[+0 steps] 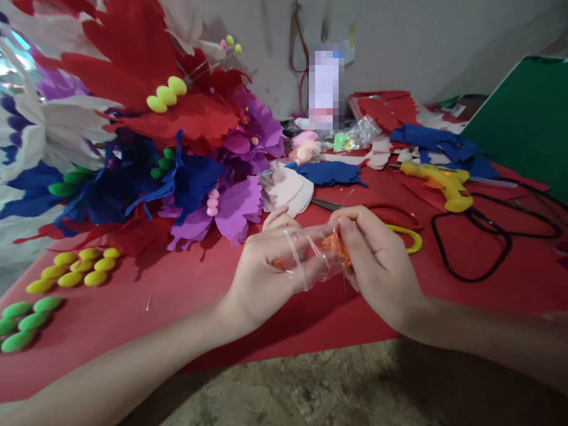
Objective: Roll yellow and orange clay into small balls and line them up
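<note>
In front of me, above the near part of the red tabletop, a small clear plastic bag [306, 254] with something orange [336, 245] in it is stretched between my hands. My left hand [266, 266] has fingers in or behind the film, which wraps across them; a bit of orange shows at its palm. With thumb and fingers pressed together, my right hand [381, 260] pinches the bag's other end at the orange piece. What the orange piece is, I cannot make out. Just behind the right hand lie scissors [406, 236] with red and yellow handles, partly covered.
Felt butterflies [237, 207] crowd the left. Yellow [71, 267] and green oval beads [33, 321] lie at the left front, near a pin [149, 302]. A yellow glue gun [437, 180] with a looping black cord [470, 278] rests right. A phone [326, 89] stands at the wall.
</note>
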A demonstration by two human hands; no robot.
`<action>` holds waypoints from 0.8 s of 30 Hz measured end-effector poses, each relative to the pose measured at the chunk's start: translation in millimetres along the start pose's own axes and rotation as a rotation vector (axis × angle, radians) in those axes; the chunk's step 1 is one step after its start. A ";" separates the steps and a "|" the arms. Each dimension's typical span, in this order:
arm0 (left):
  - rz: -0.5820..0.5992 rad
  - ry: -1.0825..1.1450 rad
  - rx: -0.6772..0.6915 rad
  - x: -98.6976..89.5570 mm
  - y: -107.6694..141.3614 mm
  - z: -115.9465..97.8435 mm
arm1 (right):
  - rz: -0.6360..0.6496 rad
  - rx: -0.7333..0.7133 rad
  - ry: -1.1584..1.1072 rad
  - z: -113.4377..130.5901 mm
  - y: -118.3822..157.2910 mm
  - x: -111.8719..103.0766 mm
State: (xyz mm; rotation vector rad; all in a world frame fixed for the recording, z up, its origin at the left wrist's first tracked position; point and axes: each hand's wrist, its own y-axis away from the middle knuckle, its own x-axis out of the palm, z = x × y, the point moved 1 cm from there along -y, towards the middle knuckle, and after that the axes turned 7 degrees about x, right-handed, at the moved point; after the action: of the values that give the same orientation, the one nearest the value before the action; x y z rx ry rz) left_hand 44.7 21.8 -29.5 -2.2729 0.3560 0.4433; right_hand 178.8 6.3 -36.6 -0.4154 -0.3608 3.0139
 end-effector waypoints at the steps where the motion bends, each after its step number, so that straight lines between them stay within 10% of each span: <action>1: 0.008 -0.003 0.006 0.2 0.3 0.5 | 0.004 0.006 -0.014 0.1 0.0 0.2; 24: 0.001 -0.133 0.152 -0.7 3.3 3.8 | -0.020 -0.062 0.073 4.2 3.5 -0.9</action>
State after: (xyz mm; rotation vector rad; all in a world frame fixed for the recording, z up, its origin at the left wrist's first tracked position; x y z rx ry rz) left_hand 42.1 22.6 -33.7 -2.0836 0.3128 0.5468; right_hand 178.4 2.0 -33.3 -0.5211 -0.4509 2.9647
